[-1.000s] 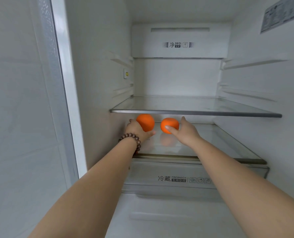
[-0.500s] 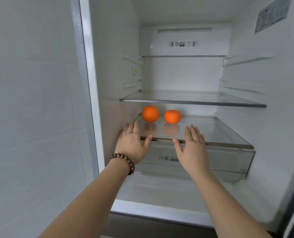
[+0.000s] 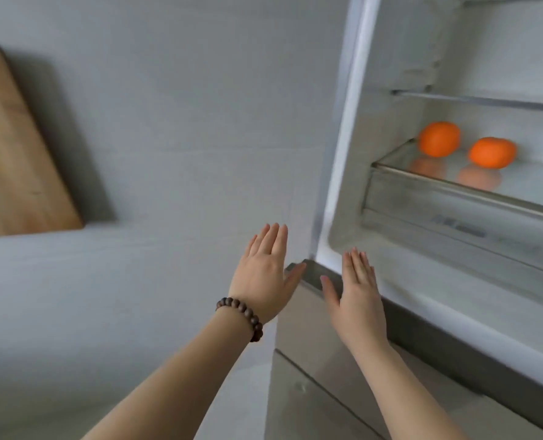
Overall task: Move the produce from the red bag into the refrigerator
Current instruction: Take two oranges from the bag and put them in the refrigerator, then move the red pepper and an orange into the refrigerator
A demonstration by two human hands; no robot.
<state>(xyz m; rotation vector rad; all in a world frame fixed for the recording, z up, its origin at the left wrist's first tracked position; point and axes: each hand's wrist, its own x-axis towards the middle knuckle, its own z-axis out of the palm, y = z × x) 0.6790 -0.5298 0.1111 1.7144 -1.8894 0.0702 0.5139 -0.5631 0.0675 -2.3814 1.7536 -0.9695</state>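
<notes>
Head view: left hand (image 3: 265, 271) flat, fingers straight, empty; beaded bracelet (image 3: 243, 315) on wrist. Right hand (image 3: 357, 300) same, empty, in front of refrigerator (image 3: 337, 173) lower front edge. Two oranges (image 3: 439, 139) (image 3: 491, 152) side by side on glass shelf (image 3: 454, 185) near left wall, apart from hands. Red bag not visible. Risks: round fruit could roll off shelf front if door bumps; frame blurred, rest of produce unknown. Wooden board (image 3: 13, 147) on wall, left.

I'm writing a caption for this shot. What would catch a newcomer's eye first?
Two oranges sit side by side on a glass shelf inside the open refrigerator at right. In front, the left hand, with a bead bracelet on its wrist, and the right hand are both open and empty. A wooden board leans against the wall at left.
</notes>
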